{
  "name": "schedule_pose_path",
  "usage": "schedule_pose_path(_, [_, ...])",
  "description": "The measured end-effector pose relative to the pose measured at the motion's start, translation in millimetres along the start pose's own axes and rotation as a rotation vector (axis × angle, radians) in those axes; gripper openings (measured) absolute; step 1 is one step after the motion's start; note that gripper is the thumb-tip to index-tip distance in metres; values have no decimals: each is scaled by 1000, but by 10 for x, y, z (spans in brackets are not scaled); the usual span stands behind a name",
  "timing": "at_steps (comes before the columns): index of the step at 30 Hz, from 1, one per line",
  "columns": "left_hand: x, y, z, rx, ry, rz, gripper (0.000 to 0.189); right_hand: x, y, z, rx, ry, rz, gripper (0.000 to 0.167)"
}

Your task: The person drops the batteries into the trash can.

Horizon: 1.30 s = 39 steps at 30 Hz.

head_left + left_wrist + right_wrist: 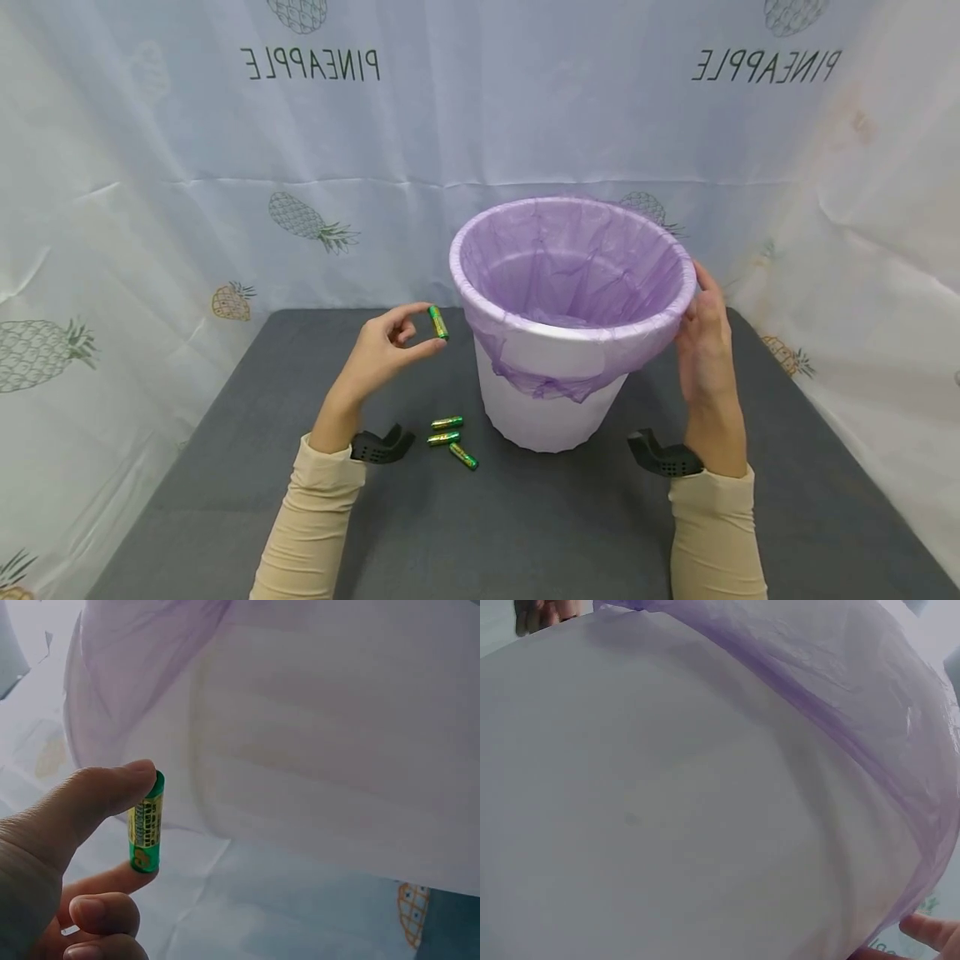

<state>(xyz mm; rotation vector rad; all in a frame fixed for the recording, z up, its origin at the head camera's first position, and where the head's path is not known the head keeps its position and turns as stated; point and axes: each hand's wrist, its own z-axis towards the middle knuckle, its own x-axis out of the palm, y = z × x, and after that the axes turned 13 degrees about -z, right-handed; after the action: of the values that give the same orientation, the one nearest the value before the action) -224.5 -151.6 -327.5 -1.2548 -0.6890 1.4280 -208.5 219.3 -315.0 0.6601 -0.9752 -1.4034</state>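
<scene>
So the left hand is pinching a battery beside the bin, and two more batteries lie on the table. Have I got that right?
Not quite: the head view shows three more batteries on the table, not two. The left hand is indeed pinching a battery beside the bin.

Dark grey table (555, 525), three green batteries (444, 437) lying near one another, white bin (551, 358) beside them

battery (438, 322): glossy | bin (540, 421): smooth plastic | liner (558, 287): crinkled plastic film | tabletop (525, 533): matt
</scene>
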Motion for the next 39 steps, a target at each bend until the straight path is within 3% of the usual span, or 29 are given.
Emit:
schedule_pose_path(6, [-40,-100,47,29,-8,0,47,-7,132,60,85,28,-118,57])
schedule_pose_path(11, [-73,-211,87,51,-5,-3,46,-92,183,128,79,79,-170,44])
schedule_pose_path(15, [-119,-308,97,75,-15,3,45,-154,149,171,54,135,-97,34])
schedule_pose_path(20, [-157,-403,126,101,-17,-19,42,-173,123,187,46,198,-23,34])
schedule_pose_path(28, [-182,-531,179,155,-48,-38,40,-122,122,217,87,170,-82,34])
schedule_pose_path(39, [-103,-590,255,157,-29,-110,40,-127,118,197,72,147,-91,33])
